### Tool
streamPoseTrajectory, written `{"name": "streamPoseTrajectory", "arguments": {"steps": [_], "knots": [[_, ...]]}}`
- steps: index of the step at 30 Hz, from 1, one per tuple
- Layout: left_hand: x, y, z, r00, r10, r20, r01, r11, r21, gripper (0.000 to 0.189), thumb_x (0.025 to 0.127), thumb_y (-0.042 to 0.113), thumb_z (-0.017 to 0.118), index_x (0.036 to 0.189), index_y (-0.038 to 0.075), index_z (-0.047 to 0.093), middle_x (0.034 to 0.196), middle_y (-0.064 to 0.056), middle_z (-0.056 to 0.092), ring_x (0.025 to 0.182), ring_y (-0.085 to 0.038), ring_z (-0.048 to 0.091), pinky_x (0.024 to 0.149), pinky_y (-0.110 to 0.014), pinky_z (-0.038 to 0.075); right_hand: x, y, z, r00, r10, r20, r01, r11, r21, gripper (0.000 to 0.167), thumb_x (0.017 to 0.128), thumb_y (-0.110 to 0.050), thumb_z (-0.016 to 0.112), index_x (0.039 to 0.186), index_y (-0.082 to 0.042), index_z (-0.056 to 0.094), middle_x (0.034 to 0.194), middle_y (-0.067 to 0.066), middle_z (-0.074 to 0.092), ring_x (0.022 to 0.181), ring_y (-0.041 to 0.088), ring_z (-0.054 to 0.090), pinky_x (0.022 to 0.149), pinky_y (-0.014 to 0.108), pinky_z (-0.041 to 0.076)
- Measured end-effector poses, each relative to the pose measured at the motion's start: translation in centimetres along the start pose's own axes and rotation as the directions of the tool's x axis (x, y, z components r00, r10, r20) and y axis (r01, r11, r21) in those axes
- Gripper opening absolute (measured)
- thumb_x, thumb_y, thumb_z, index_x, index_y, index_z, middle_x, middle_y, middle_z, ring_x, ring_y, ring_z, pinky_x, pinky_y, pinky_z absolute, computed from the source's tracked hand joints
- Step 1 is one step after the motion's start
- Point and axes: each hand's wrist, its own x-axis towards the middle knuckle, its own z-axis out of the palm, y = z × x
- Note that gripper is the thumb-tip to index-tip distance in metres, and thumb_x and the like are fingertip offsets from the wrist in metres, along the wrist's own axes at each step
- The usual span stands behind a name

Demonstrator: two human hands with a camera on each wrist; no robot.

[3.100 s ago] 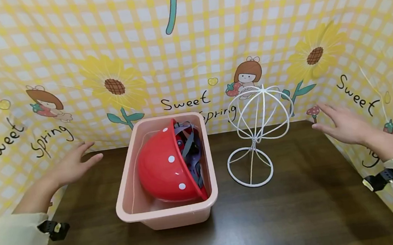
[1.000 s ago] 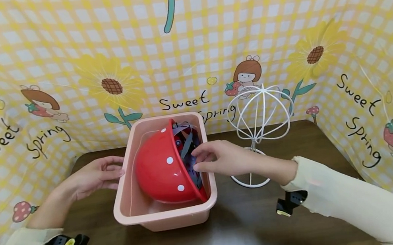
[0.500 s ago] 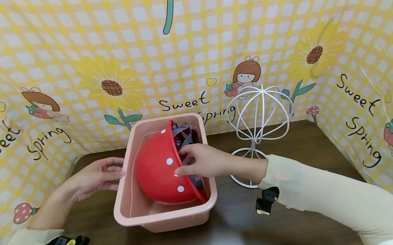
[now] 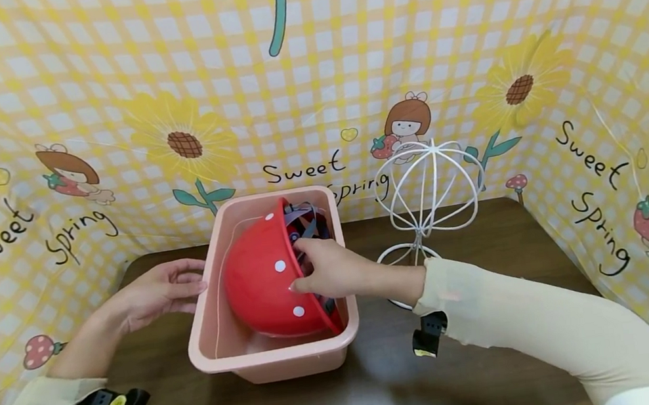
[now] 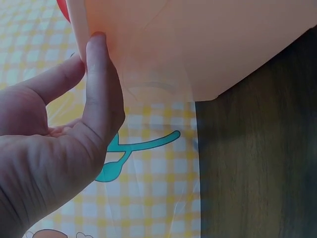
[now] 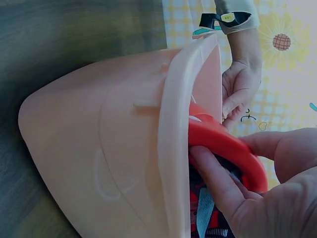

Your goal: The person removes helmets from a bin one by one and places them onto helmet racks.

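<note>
One grip looks made: right hand [image 4: 331, 269] pinches the helmet [image 4: 258, 279], left hand [image 4: 158, 292] loosely touches the bin [image 4: 275, 357]. Nothing's out yet.

Glossy red plastic helmet [image 4: 261, 282], smooth pink plastic tub [image 4: 278, 357], dark wood-grain table [image 4: 415, 384]

A cloth-screened tabletop nook: dark wood-grain table [image 4: 392, 390], yellow-checked sunflower cloth [image 4: 313, 91] along back and both sides.
</note>
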Motion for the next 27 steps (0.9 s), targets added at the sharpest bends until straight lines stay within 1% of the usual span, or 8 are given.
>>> {"name": "streamPoseTrajectory", "arguments": {"steps": [5,7,10,13,15,17,21,27], "knots": [[0.0,0.0,0.1,1.000,0.006,-0.012,-0.006,1.000,0.010,0.061,0.104,0.006,0.056,0.147,-0.019,0.021,0.113,-0.003,0.071,0.101,-0.014,0.070,0.087,-0.039,0.061,0.1,0.0,0.1,0.998,-0.048,-0.036,0.047,0.999,-0.012,0.036,0.093,-0.009,0.073,0.126,-0.005,0.059,0.102,0.005,0.068,0.085,0.014,0.069,0.073,0.032,0.063],[0.0,0.0,0.1,1.000,0.005,-0.016,-0.004,1.000,0.013,0.062,0.104,0.007,0.057,0.148,-0.019,0.021,0.113,-0.003,0.071,0.101,-0.014,0.070,0.087,-0.039,0.061,0.1,0.0,-0.1,0.998,-0.048,-0.045,0.048,0.999,0.002,0.034,0.094,-0.008,0.072,0.126,-0.005,0.060,0.103,0.005,0.068,0.086,0.013,0.069,0.074,0.032,0.063],[0.0,0.0,0.1,1.000,-0.001,-0.016,0.001,1.000,0.013,0.063,0.105,0.007,0.056,0.148,-0.019,0.020,0.114,-0.003,0.071,0.101,-0.014,0.070,0.087,-0.039,0.061,0.1,-0.1,-0.6,0.999,-0.017,-0.051,0.020,0.999,0.042,0.035,0.095,-0.007,0.071,0.128,-0.004,0.060,0.102,0.006,0.068,0.084,0.014,0.070,0.070,0.031,0.063],[0.1,-0.1,0.0,1.000,-0.005,-0.014,0.005,1.000,0.008,0.063,0.105,0.007,0.056,0.149,-0.018,0.019,0.114,-0.003,0.071,0.101,-0.014,0.070,0.087,-0.039,0.061,0.1,-0.1,-1.4,0.998,0.026,-0.064,-0.018,0.993,0.114,0.040,0.094,-0.005,0.071,0.132,-0.002,0.058,0.102,0.009,0.069,0.082,0.018,0.071,0.064,0.033,0.063],[0.1,-0.1,0.0,1.000,-0.003,-0.010,0.003,1.000,0.007,0.062,0.105,0.007,0.056,0.149,-0.018,0.019,0.114,-0.003,0.071,0.101,-0.015,0.070,0.087,-0.039,0.061,0.0,-0.2,-2.0,0.995,0.052,-0.081,-0.039,0.987,0.159,0.043,0.094,-0.004,0.072,0.134,-0.001,0.058,0.102,0.011,0.070,0.082,0.020,0.071,0.062,0.034,0.063],[0.1,-0.2,-0.1,1.000,-0.001,-0.011,0.001,1.000,0.006,0.062,0.105,0.007,0.056,0.149,-0.018,0.020,0.114,-0.004,0.071,0.101,-0.015,0.070,0.087,-0.039,0.061,-0.1,-0.3,-2.5,0.993,0.076,-0.095,-0.056,0.978,0.200,0.046,0.094,-0.003,0.072,0.137,0.000,0.056,0.105,0.013,0.070,0.083,0.022,0.071,0.062,0.035,0.063],[0.0,-0.1,-0.2,1.000,0.004,-0.012,-0.003,1.000,0.002,0.061,0.105,0.006,0.056,0.148,-0.018,0.021,0.113,-0.004,0.071,0.101,-0.015,0.070,0.086,-0.039,0.061,-0.3,-0.5,-3.2,0.989,0.108,-0.105,-0.080,0.966,0.244,0.050,0.094,-0.004,0.071,0.141,0.000,0.053,0.110,0.015,0.070,0.086,0.024,0.072,0.063,0.036,0.063],[0.1,-0.2,-0.1,1.000,0.002,-0.013,-0.002,1.000,0.000,0.060,0.105,0.007,0.056,0.148,-0.017,0.022,0.113,-0.002,0.071,0.101,-0.015,0.071,0.086,-0.039,0.061,-0.7,-0.6,-4.1,0.982,0.130,-0.137,-0.080,0.943,0.322,0.053,0.095,-0.003,0.069,0.144,0.001,0.050,0.115,0.017,0.069,0.089,0.026,0.073,0.063,0.038,0.063]]}}
